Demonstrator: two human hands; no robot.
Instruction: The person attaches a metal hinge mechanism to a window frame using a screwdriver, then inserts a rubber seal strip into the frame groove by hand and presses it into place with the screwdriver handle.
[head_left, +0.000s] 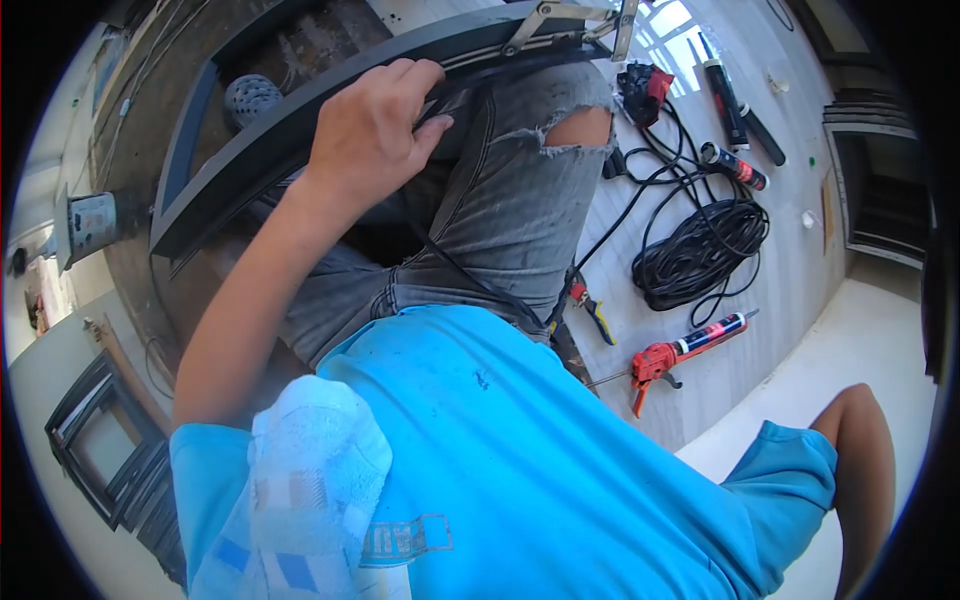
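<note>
My left hand (375,125) is at the inner edge of a dark grey window frame (230,165), which lies across my legs. Its fingers are curled, with the thumb apart from the index finger, around a thin black rubber strip (455,262). From there the strip runs over my lap towards the right. A metal hinge arm (540,22) is fixed to the far end of the frame. My right arm (865,480) bends out at the right edge, and its hand is outside the picture.
Right of my leg lies a coil of black strip (700,255). Around it are a red caulking gun (655,365), pliers (597,315), a sealant cartridge (735,165) and black tubes (722,100). Dark frames (95,430) lean at the left; a perforated grey object (252,100) sits beyond the frame.
</note>
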